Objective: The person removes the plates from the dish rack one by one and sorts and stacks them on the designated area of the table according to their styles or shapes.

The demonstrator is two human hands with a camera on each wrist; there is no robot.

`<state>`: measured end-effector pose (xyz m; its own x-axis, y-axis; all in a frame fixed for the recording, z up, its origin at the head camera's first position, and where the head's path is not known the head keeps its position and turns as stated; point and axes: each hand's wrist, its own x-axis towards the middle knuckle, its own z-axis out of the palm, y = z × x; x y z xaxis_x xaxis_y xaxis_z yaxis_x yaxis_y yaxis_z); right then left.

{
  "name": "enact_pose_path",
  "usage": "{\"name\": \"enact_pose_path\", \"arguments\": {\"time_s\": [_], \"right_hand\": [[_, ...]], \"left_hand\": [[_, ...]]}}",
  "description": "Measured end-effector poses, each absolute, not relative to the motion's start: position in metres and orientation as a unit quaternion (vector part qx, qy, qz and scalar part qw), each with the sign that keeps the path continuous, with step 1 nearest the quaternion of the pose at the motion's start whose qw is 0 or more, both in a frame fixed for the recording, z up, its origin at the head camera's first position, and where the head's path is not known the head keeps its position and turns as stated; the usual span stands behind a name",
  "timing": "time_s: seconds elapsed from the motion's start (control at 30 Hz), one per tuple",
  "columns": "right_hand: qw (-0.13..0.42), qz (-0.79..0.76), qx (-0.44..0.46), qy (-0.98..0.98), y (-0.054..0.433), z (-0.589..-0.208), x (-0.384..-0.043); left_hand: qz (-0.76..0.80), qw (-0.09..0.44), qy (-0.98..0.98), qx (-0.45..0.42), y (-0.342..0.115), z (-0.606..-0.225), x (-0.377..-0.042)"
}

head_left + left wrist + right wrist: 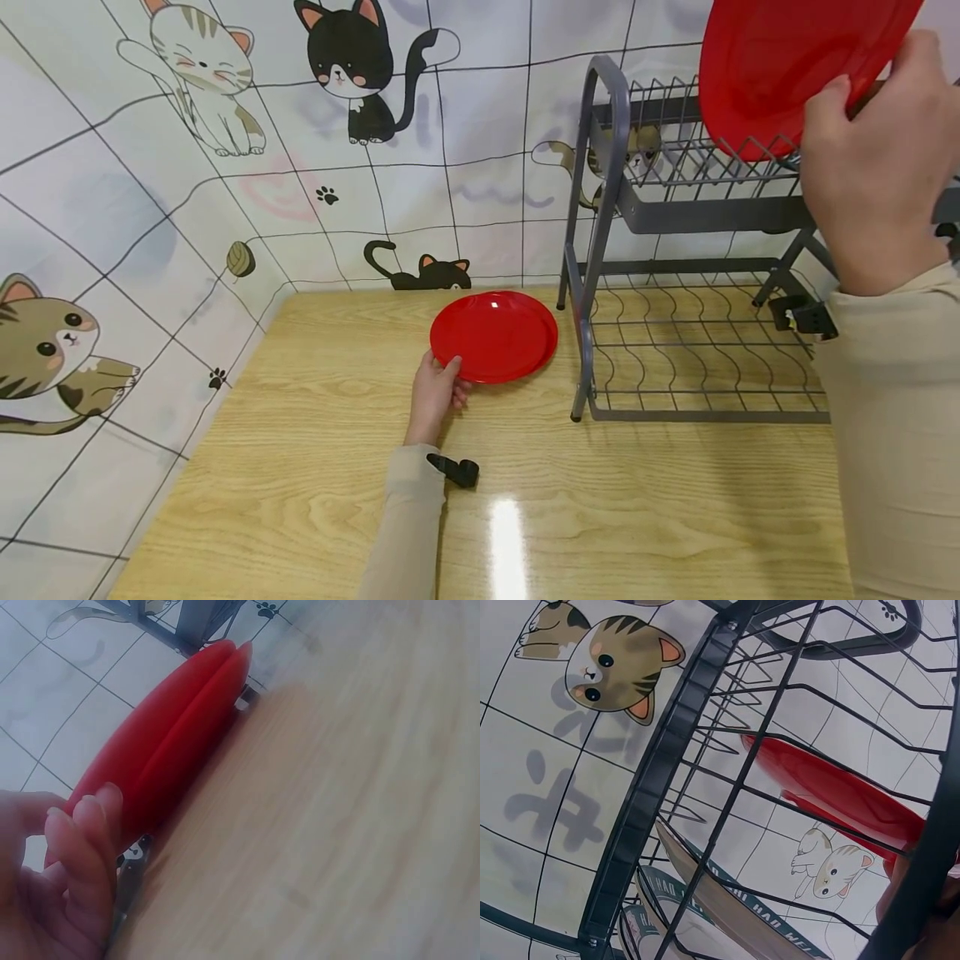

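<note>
"Red plates [491, 333] first. Where, from the left hand [431, 400]?"

"Just ahead of it and to its right, at the desk [315, 467]. Two, going by the left wrist view: nested, rim against rim."

"State of that hand?"

"Pinching their near left edge. Thumb on top, fingers curled below."

"Resting on the wood?"

"Very close to it. Contact, cannot tell."

"Right hand [877, 183]?"

"Held high, well apart from the left. Pinching a red plate [795, 67] by its right edge, thumb on the face, other fingers mostly hidden behind. Plate steeply tilted, to that hand's left, lower edge at the upper-tier wires of the grey rack [712, 214]. Touching them or not, unclear."

"Anything else near it?"

"Pale dishes [735, 911] with lettered rims, leaning in the same tier. Wavy-wired lower tier beneath the hand. Beyond both hands, a tiled wall [487, 200] with cartoon cats."
</note>
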<state>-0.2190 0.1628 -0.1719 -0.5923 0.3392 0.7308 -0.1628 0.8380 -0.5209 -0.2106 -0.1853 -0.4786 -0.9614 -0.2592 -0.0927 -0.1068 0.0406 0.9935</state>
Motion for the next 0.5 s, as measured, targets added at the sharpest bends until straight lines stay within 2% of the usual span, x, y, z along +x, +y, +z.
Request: {"name": "enact_pose_path", "arguments": {"time_s": [0.33, 0.5], "right_hand": [[0.471, 0.298, -0.044, -0.829, 0.1601, -0.1731, -0.2171], [0.497, 0.339, -0.004, -0.799, 0.1626, -0.1755, -0.2233]], "left_hand": [[-0.66, 0.049, -0.742, 0.11, -0.1831, -0.4809, -0.212], [-0.628, 0.054, -0.77, 0.105, -0.1798, -0.4798, -0.2125]]}}
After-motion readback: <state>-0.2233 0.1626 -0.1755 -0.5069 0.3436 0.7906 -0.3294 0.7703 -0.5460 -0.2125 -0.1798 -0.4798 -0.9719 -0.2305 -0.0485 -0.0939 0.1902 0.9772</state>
